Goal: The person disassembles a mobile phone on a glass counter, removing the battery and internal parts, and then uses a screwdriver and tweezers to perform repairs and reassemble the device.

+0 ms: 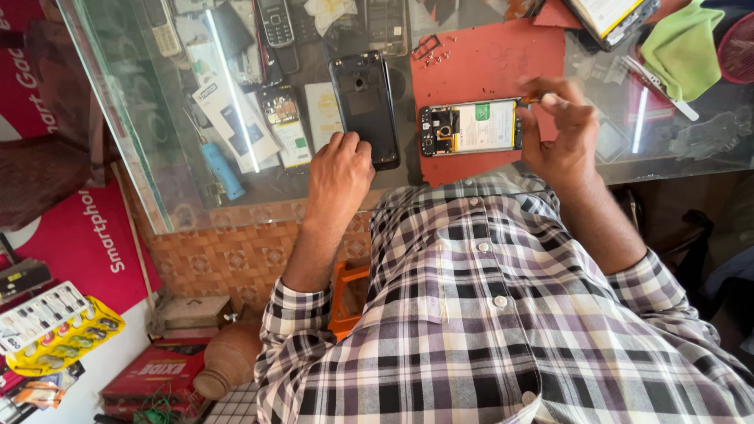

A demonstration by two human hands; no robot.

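Nearest, a checked shirt in grey, black and white is seen, its sleeves rolled at the forearms. Beyond it, the left hand is rested on the glass counter, its fingers curled loosely with the fingertips touching the lower edge of a black phone back cover; nothing is gripped by it. The cover is laid with its long axis running away from the person, slightly tilted, its hollow inner side turned up.

To the right, the right hand is closed around a small tool, blurred, held at the right end of an opened phone. The phone is laid flat on a red mat, its long axis running left to right, its camera end pointing left towards the cover. Its circuit board and pale battery are exposed.

Farther on the mat, a few tiny screws are scattered. Under the glass, older keypad phones and boxed goods are shelved. At the far right, a green cloth is crumpled beside another opened phone.
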